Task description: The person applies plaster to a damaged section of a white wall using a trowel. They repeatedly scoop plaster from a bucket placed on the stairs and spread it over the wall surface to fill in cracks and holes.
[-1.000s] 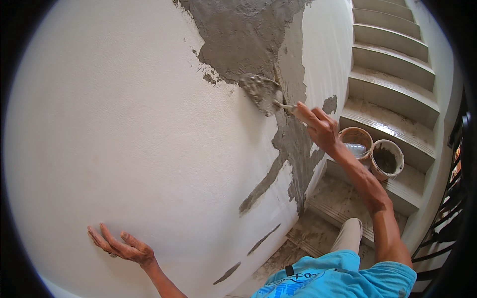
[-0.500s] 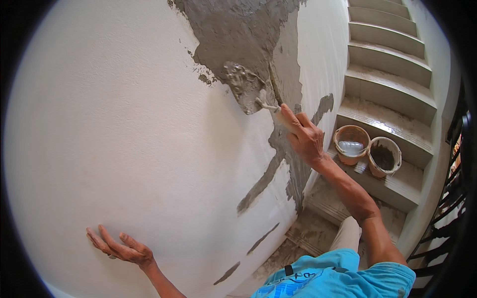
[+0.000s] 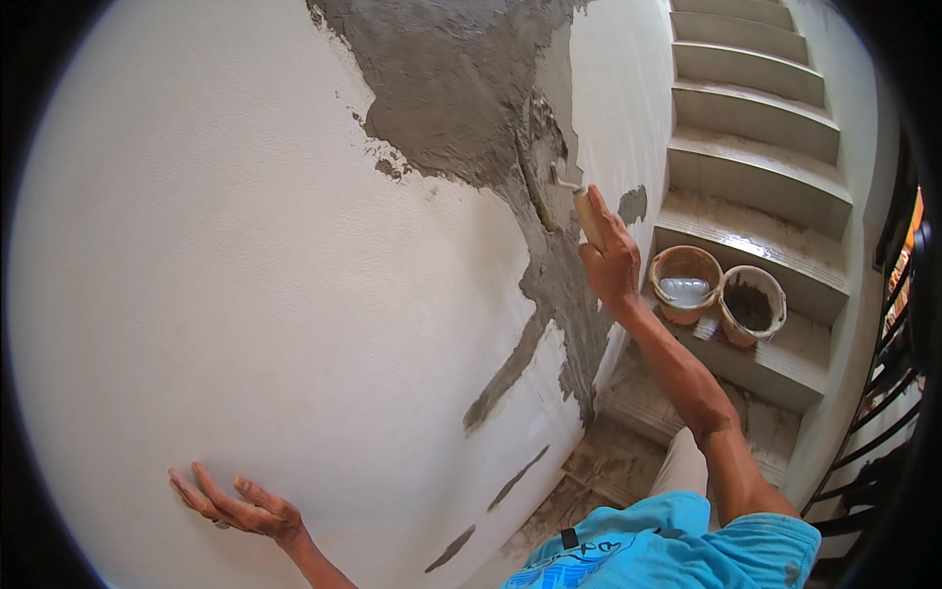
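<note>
My right hand [image 3: 612, 263] is wrapped round the pale handle of a trowel [image 3: 546, 137]. The trowel's mortar-smeared blade lies against the grey patch of wet mortar [image 3: 442, 88] on the white wall [image 3: 265, 275], beside a raised dark ridge in it. How firmly the blade presses cannot be told. At the lower left, my left hand [image 3: 240, 508] rests near the wall with its fingers spread and holds nothing. A ring shows on one of its fingers.
Two buckets stand on a stair at the right: one [image 3: 659, 280] holds a clear plastic object, the other [image 3: 782, 304] grey mortar. Stairs [image 3: 756, 167] climb beyond them. A dark railing [image 3: 888, 393] runs along the right edge. Smaller mortar streaks [image 3: 505, 378] mark the lower wall.
My right hand has swung the trowel to the right, from the patch's left edge to its right side. The blade has turned more upright. My left hand has hardly moved.
</note>
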`<state>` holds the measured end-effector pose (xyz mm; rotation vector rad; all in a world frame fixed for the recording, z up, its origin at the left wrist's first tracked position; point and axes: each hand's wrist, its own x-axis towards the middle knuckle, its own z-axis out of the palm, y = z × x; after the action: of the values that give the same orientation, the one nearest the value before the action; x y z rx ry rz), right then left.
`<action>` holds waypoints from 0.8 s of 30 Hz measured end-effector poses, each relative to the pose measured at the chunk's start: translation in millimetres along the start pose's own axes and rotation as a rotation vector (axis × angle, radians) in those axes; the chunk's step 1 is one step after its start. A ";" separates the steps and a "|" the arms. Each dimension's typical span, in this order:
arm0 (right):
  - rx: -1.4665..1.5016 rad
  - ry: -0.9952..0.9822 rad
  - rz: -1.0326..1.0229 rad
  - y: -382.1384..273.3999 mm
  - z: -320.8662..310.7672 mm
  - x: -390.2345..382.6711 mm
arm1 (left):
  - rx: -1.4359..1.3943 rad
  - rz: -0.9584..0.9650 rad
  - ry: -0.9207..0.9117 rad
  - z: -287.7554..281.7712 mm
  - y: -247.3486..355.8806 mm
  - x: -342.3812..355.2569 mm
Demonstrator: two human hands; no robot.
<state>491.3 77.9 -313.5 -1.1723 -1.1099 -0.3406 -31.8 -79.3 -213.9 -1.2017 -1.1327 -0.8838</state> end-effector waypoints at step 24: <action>0.041 -0.086 -0.062 -23.6 17.6 36.1 | -0.002 0.017 0.010 1.5 -1.7 1.9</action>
<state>482.1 94.5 -271.0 -1.1265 -1.2247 -0.3157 -33.2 -78.1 -211.7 -1.2055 -1.1127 -0.8773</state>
